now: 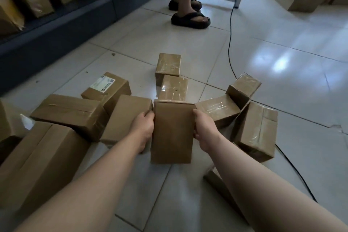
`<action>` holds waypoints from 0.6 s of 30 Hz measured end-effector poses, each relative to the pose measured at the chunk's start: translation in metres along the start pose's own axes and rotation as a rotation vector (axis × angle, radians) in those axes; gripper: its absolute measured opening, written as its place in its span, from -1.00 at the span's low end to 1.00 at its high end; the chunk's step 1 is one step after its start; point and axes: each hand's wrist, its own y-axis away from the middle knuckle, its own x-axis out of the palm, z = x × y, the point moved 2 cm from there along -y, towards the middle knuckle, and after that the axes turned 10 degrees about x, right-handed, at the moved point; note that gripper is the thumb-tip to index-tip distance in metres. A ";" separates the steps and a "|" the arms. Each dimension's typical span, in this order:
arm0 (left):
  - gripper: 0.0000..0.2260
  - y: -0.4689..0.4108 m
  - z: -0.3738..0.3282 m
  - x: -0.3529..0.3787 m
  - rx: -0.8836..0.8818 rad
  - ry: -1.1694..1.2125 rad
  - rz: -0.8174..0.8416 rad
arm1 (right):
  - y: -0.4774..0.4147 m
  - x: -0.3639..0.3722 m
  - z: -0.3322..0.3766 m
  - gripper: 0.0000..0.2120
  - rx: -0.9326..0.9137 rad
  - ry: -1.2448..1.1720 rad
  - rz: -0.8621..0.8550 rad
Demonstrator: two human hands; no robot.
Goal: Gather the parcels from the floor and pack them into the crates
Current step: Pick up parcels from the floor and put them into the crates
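Both hands clasp one plain brown parcel (172, 133) by its long sides: the left hand (144, 128) has fingers curled round the left edge, and the right hand (204, 132) wraps the right edge with the thumb on the top face. The parcel sits between the forearms, its long axis pointing away from the person. Whether its near end is clear of the floor (282, 81) I cannot tell. Other parcels fan out around it: one just beside the left hand (124, 117), a labelled parcel (107, 88) behind that, two taped ones (174, 86) straight ahead, and a leaning cluster on the right (257, 130). A big box (37, 160) lies at the near left. A black cable (230, 43) runs across the tiles past the right-hand cluster, and another person's sandalled feet (190, 18) stand further off. A dark shelf (56, 30) along the left wall holds more parcels; no crate is plainly in view. This looks like the gathering step, one parcel grasped and most of the pile untouched. The next move probably calls for lifting it clear of its neighbours without knocking the leaning ones, then turning to find a crate while keeping away from the cable.
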 end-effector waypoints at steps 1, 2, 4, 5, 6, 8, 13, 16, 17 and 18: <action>-0.69 0.005 -0.005 -0.002 0.014 0.020 0.000 | 0.004 -0.002 0.001 -0.65 -0.014 -0.022 0.026; -0.68 0.008 -0.009 -0.003 0.020 0.054 0.005 | 0.009 -0.003 0.001 -0.62 -0.036 -0.051 0.065; -0.68 0.012 -0.018 -0.009 0.024 0.117 0.026 | 0.012 -0.008 0.003 -0.57 -0.064 -0.133 0.103; -0.69 0.014 -0.021 -0.012 0.028 0.139 0.035 | 0.011 -0.010 0.004 -0.56 -0.061 -0.168 0.097; -0.70 0.015 -0.022 -0.016 0.024 0.156 0.049 | 0.012 -0.013 0.005 -0.56 -0.057 -0.186 0.098; -0.72 0.019 -0.019 -0.021 -0.009 0.146 0.081 | 0.014 -0.018 0.003 -0.59 -0.048 -0.136 0.079; -0.73 0.038 0.008 -0.026 -0.204 0.029 0.224 | 0.033 -0.022 -0.027 -0.60 0.046 0.119 0.047; -0.76 0.043 0.016 -0.025 -0.243 -0.092 0.268 | 0.040 -0.016 -0.045 -0.63 0.106 0.255 0.068; -0.76 0.043 0.017 -0.024 -0.233 -0.111 0.267 | 0.042 -0.014 -0.046 -0.65 0.089 0.306 0.058; -0.77 0.043 0.018 -0.024 -0.214 -0.119 0.263 | 0.043 -0.012 -0.047 -0.68 0.062 0.363 0.038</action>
